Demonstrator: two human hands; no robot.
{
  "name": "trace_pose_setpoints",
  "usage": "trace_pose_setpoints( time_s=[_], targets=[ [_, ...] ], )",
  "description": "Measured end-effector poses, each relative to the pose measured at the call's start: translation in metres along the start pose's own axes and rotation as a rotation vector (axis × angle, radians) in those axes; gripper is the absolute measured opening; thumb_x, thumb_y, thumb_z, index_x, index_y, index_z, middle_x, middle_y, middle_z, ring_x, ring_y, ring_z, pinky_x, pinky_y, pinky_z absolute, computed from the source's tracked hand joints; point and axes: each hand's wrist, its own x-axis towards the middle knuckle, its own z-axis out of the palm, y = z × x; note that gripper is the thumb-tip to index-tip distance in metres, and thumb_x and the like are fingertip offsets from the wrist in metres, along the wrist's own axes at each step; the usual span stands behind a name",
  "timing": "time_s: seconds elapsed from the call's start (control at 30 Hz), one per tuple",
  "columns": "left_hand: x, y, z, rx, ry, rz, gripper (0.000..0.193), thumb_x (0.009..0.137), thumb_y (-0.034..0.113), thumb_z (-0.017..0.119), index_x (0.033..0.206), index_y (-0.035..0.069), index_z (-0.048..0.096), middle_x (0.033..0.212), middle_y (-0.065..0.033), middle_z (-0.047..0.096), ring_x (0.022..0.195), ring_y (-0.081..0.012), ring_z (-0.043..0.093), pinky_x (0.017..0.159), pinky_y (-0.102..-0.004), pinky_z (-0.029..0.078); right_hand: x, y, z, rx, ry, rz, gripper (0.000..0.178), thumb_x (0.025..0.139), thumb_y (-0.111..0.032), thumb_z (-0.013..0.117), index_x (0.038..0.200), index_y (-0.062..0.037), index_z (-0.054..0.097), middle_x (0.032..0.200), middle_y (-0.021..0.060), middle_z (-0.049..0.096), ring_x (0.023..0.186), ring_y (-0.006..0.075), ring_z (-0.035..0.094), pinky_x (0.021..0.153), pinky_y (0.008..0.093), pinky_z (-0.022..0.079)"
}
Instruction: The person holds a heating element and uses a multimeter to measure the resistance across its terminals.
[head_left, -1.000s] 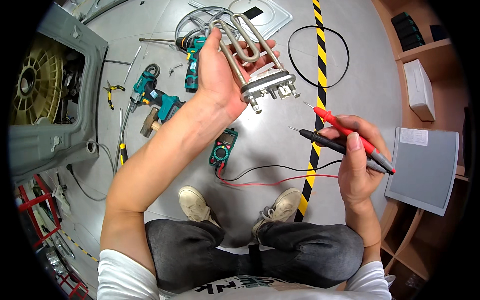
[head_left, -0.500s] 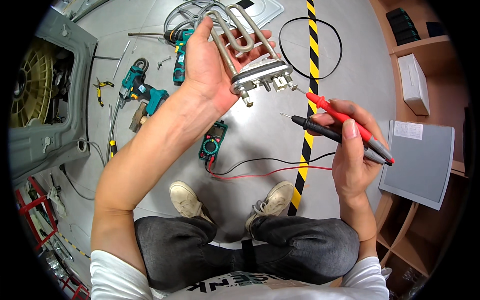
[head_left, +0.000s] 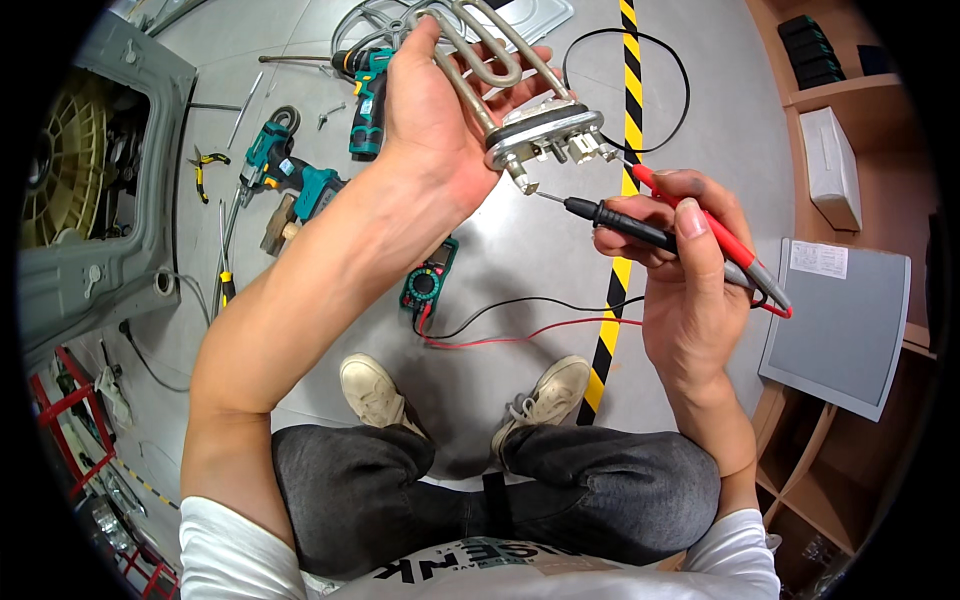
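Note:
My left hand (head_left: pixel 425 115) is closed around a washing-machine heating element (head_left: pixel 545 132), its looped metal tubes pointing away and its terminals facing me. In my right hand (head_left: pixel 700 285) are two test probes, a black probe (head_left: pixel 635 226) and a red probe (head_left: pixel 730 240), pinched like chopsticks. The black probe's tip is at the left terminal; the red tip is by the right one. Whether they actually touch I cannot tell. Below, a green multimeter (head_left: pixel 424 287) lies on the floor, partly hidden by my left forearm, with red and black leads plugged in.
On the left stands an opened machine housing (head_left: pixel 120 240). Cordless drills (head_left: pixel 300 175), pliers (head_left: pixel 205 172), a hammer (head_left: pixel 279 228) and a screwdriver (head_left: pixel 226 285) lie on the floor. A black belt loop (head_left: pixel 684 95) crosses the striped tape. Wooden shelves (head_left: pixel 850 105) and a grey panel (head_left: pixel 835 330) are right.
My right hand has moved left and slightly upward, bringing the black probe's tip to the left terminal. The heating element has shifted a little to the right in my left hand.

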Motion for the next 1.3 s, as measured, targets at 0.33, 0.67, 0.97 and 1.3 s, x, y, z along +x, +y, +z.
trace_pose_setpoints(
  time_s=[0.33,0.67,0.97,1.3],
  targets=[
    [-0.008,-0.006,0.013,-0.032,0.021,0.028,0.049,0.099,0.039,0.019,0.107,-0.001,0.046,0.094,-0.0177,0.056,0.087,-0.0287,0.057,0.079,-0.0458,0.052,0.001,-0.001,0.006,-0.017,0.041,0.022,0.035,0.096,-0.022,0.051,0.113,0.0087,0.05,0.091,0.0238,0.065,0.077,0.0278,0.068,0.076,0.0366,0.057],
    [-0.012,-0.013,0.018,-0.051,-0.007,0.093,0.045,0.099,0.035,0.02,0.095,0.002,0.05,0.079,-0.0129,0.058,0.073,-0.0254,0.059,0.069,-0.0416,0.055,0.008,0.016,-0.012,-0.054,-0.059,-0.102,0.04,0.099,-0.026,0.042,0.118,0.0071,0.051,0.102,0.021,0.066,0.084,0.022,0.068,0.083,0.0317,0.052],
    [0.001,-0.012,0.01,-0.035,-0.067,0.121,0.043,0.097,0.033,0.023,0.092,0.002,0.052,0.08,-0.0138,0.06,0.069,-0.0257,0.06,0.064,-0.041,0.054,0.01,0.023,-0.028,-0.15,0.014,-0.154,0.039,0.099,-0.026,0.043,0.118,0.005,0.056,0.103,0.0198,0.066,0.09,0.0253,0.068,0.09,0.034,0.051],
    [-0.01,-0.013,0.018,-0.009,-0.022,0.141,0.041,0.097,0.033,0.024,0.09,0.003,0.051,0.079,-0.0139,0.06,0.069,-0.0256,0.059,0.064,-0.0403,0.054,0.012,0.026,-0.033,-0.134,0.014,-0.162,0.039,0.099,-0.028,0.043,0.119,0.0026,0.057,0.106,0.0191,0.066,0.092,0.0254,0.068,0.092,0.0353,0.051]
  ],
)
